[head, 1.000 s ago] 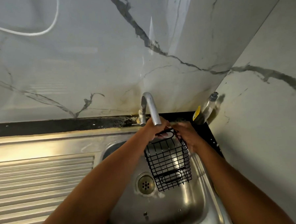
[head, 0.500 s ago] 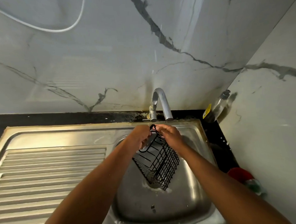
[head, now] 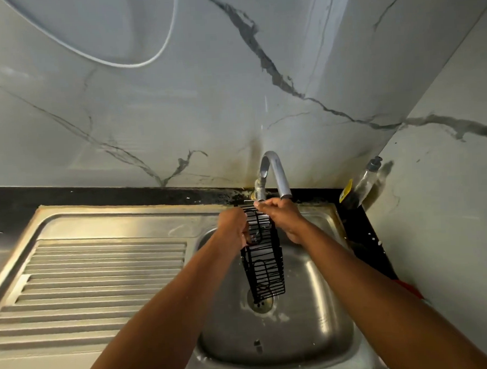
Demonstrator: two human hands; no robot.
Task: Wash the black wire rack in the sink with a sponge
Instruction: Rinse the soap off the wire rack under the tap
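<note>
black wire rack [head: 265, 268] held edge-on above the sink [head: 322, 307], hanging long-side down, lower end just over the drain [head: 260, 302], upper end up under the spout of the tap [head: 275, 172]. gripped on both sides near the top: left hand [head: 233, 227] curled around the left edge, fingers wrapped into the wire loops, knuckles toward the camera; right hand [head: 280, 214] closed over the top right corner, fingertips pinching the upper rim just below the spout. both forearms stretched forward from the bottom of the view and converging on the rack. no telling whether anything sits tucked inside either palm; fingertips of the left hand hidden behind the wires. hard to make out any water running from the tap. ribbed draining board [head: 95, 282] to the left of the basin. clear bottle [head: 365, 182] leaning in the far right corner against the marbled wall [head: 176, 117], label partly cut by the dark counter edge. something red [head: 410, 287] at the right, mostly hidden behind the right forearm.
</note>
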